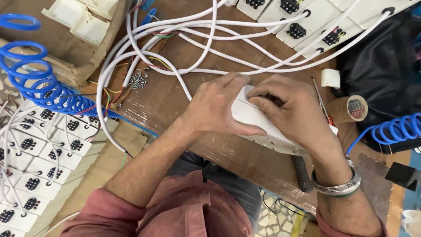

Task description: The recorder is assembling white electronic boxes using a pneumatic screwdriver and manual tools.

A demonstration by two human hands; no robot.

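A white plastic power strip casing point(252, 118) lies on the brown wooden workbench point(171, 101), near its front edge. My left hand point(217, 105) grips the casing's left end, thumb under its near side. My right hand point(291, 109) presses down on top of the casing, fingers curled over its middle; a metal bangle circles that wrist. A white cable point(175, 74) runs from under my left hand back across the bench. Most of the casing's top is hidden by both hands.
Several finished white strips point(307, 22) with cables lie at the bench's far edge; more are stacked at the lower left point(39, 153). Loose screws point(139, 80), blue coiled hoses point(39, 83) point(394, 129), a tape roll point(351, 109) and a screwdriver point(322, 105) surround the hands.
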